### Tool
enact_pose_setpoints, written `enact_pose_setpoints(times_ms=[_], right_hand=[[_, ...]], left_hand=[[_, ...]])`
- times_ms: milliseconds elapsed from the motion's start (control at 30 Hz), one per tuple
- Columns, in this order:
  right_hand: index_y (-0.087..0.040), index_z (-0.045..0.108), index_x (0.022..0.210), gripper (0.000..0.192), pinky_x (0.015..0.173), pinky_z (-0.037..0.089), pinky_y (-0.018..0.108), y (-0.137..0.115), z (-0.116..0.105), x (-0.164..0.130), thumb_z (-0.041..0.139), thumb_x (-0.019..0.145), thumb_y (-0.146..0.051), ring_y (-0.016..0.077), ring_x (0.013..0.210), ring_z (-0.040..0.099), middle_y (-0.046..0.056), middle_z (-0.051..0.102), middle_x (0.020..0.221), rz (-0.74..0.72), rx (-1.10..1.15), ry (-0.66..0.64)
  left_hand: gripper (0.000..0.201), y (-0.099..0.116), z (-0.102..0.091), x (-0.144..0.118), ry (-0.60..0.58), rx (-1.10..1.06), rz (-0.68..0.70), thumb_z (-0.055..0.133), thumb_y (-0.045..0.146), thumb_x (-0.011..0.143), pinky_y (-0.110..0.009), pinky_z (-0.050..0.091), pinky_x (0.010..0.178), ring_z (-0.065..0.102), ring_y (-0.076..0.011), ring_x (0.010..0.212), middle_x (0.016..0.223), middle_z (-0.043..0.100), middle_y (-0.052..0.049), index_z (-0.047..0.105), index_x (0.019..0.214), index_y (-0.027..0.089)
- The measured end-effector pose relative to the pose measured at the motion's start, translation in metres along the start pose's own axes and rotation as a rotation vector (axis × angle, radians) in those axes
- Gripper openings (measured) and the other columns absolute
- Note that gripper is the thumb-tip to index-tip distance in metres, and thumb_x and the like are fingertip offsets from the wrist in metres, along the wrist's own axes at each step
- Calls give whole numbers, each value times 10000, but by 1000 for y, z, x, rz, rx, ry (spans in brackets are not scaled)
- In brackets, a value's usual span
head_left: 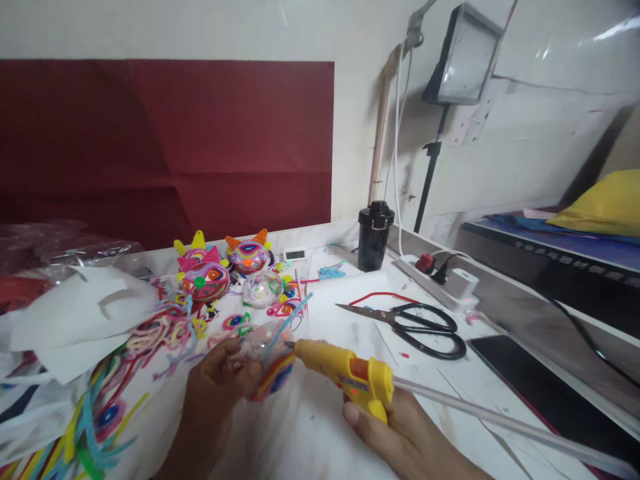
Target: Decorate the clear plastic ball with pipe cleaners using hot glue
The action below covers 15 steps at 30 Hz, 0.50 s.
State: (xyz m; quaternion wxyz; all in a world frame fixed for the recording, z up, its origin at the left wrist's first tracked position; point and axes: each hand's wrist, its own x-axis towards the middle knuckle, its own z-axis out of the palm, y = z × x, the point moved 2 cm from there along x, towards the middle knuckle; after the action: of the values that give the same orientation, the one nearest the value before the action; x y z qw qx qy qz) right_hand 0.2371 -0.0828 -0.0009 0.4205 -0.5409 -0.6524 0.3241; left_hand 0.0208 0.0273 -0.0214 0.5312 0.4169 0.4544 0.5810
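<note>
over the white bench (310,437), left fingers (249,375) pinch a clear ball (257,341); right fingers (352,415) clasp a yellow glue gun (330,361).

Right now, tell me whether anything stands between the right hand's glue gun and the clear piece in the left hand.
Nothing visible blocks the glue gun: its nozzle appears at the edge of the clear piece. A blue strip slants up beside the nozzle; whether they touch is unclear.

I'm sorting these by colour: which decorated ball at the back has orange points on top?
The rightmost decorated ball, left of the white digital display. The pink-pointed ball stands to its left, with yellow points showing behind.
</note>
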Motion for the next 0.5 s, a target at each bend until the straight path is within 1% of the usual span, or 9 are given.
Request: enact_pose_setpoints(times_ms=[100,167,267,333,367,433,500], right_hand=[[-187,670,1112,416,779,528,391,2,0,-1,439,913,-471,242,772,599,78,656,853,7,12,-26],[-194,661,1119,424,796,523,408,3,0,-2,433,913,-486,238,769,591,78,653,874,24,14,-41],[-193,678,1040,398,825,518,426,2,0,-3,441,907,-485,239,775,596,83,657,888,58,-8,-55],[-195,693,997,376,845,514,426,1,0,-4,461,903,-475,256,830,609,89,669,913,61,-17,-56],[-199,696,1009,365,853,512,421,0,0,-4,476,899,-469,265,867,615,92,677,938,54,-12,-55],[-208,685,1092,361,854,517,408,-1,-1,-5,506,893,-452,271,907,626,95,688,999,47,12,-58],[-220,657,1176,376,828,534,389,-1,-1,-7,523,894,-430,259,877,645,94,697,1025,61,27,-83]], left_hand=[[367,6,1,-1,-13,-7,-37,864,193,425,-240,548,487,648,-157,503,581,716,18,676,738,160],[357,9,1,-1,-10,-16,-32,863,171,411,-232,553,501,644,-146,502,582,722,18,678,716,163],[348,12,3,-1,6,23,-12,853,161,402,-217,539,487,639,-144,498,578,721,19,685,707,167],[332,14,5,-3,10,78,4,849,173,401,-208,519,457,620,-141,474,544,700,23,687,691,163],[321,14,6,-4,6,106,17,848,182,403,-201,504,440,606,-136,460,527,688,25,686,679,160],[309,15,9,-7,4,140,57,844,199,415,-191,492,439,599,-129,459,530,684,23,687,677,157],[312,15,11,-11,21,155,107,842,209,422,-182,491,460,603,-125,476,548,690,21,688,689,158]])
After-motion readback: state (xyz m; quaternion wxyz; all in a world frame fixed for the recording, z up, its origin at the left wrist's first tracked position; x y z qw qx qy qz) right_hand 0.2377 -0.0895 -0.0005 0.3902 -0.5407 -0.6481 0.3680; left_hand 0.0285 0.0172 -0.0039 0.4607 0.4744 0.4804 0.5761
